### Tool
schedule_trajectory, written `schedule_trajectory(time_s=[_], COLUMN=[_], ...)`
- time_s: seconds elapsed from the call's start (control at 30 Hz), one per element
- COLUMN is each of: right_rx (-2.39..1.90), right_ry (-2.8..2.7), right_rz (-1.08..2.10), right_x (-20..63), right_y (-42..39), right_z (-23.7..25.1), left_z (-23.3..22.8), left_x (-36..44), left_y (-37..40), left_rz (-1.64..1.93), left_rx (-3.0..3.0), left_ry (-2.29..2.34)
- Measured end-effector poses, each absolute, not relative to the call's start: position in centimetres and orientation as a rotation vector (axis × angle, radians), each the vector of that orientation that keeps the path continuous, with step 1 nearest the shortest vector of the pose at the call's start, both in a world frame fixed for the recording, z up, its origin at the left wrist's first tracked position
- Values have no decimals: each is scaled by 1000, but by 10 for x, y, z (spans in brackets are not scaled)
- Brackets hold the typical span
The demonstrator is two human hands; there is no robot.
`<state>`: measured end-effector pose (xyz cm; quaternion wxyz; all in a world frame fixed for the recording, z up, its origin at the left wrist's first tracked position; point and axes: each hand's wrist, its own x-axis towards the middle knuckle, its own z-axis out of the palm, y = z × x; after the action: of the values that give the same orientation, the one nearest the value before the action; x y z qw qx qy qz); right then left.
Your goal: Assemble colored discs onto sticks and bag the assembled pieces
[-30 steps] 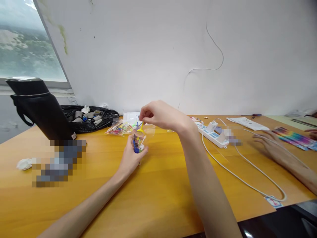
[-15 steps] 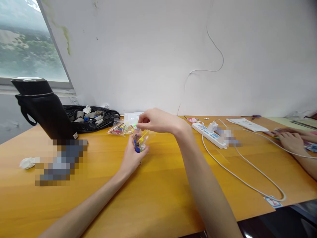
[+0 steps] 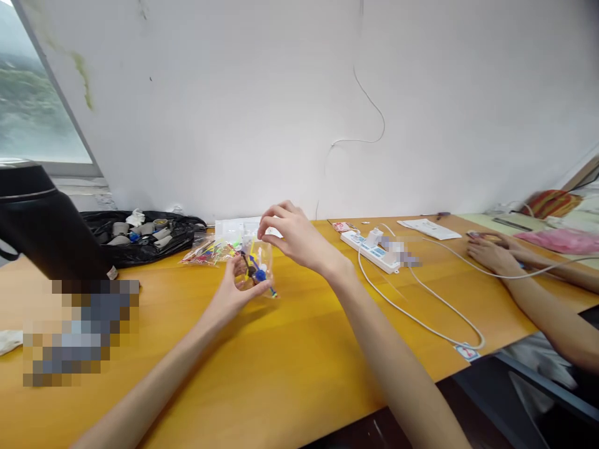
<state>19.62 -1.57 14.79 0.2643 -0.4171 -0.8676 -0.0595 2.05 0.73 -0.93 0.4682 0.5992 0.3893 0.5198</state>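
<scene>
A clear plastic bag (image 3: pixel 266 259) with small blue, yellow and black plastic parts inside stands over the table in front of me. My left hand (image 3: pixel 234 287) is closed around its lower left side, thumb in front. Just above the bag's top, my right hand (image 3: pixel 294 240) is bent down with curled fingers, their tips close together. What those fingertips hold, if anything, is too small to make out. Behind my left hand lies another clear bag (image 3: pixel 199 247) of thin colourful pieces, by a white paper (image 3: pixel 225 228).
A black bag (image 3: pixel 182 236) of grey pieces and a black bottle (image 3: pixel 56 231) stand at left. To the right lie a white power strip (image 3: pixel 372 252), a looping cable (image 3: pixel 397 305) and papers (image 3: pixel 429 229). Another person's hands (image 3: pixel 491 255) rest on the table farther right.
The view has turned right, so the table things sit farther left. My right hand has risen slightly from the bag's top, its fingers less tightly bent. My left hand still holds the bag.
</scene>
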Motion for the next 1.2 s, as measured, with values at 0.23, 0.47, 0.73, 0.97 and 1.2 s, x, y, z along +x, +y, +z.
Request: schedule_trajectory(time_s=[0.23, 0.47, 0.73, 0.97, 1.2], right_rx=[-971, -929, -933, -908, -886], right_ry=[-2213, -1907, -1643, -1556, -1543], right_rz=[52, 288, 792, 861, 892], right_x=[216, 218, 216, 216, 217], right_y=[-19, -19, 4, 12, 5], right_z=[115, 76, 27, 17, 23], left_z=[-4, 0, -5, -8, 7], left_x=[19, 19, 15, 13, 9], left_y=[3, -3, 0, 8, 8], left_rz=[1037, 1002, 964, 1016, 1216], left_rx=[1488, 1386, 1392, 1372, 1456], left_ry=[724, 738, 748, 766, 740])
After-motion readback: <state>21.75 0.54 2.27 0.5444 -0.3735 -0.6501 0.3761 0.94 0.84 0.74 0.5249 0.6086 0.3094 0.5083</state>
